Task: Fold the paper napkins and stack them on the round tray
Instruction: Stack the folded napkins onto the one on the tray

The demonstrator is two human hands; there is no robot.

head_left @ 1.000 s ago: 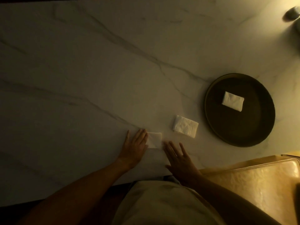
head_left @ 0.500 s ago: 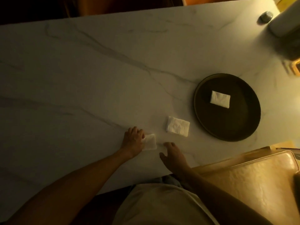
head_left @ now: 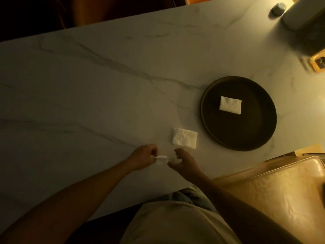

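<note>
My left hand [head_left: 144, 158] pinches a small folded white napkin [head_left: 161, 157] and holds it edge-up just above the marble table, near the front edge. My right hand [head_left: 184, 162] hovers right beside it with fingers loosely curled and nothing in them. A second folded napkin [head_left: 184, 140] lies flat on the table just beyond my hands. Further right sits the dark round tray [head_left: 219, 136], with one folded napkin [head_left: 230, 105] lying in its middle.
The white marble table [head_left: 105, 85] stretches far to the left and back. A tan leather chair seat [head_left: 274, 199] is at the lower right. A small dark round object [head_left: 278, 7], a pale block [head_left: 302, 13] and a wooden item [head_left: 318, 62] stand at the far right corner.
My left hand went from pressing the small napkin flat to pinching it and lifting it on edge. My right hand rose off the table and curled beside it.
</note>
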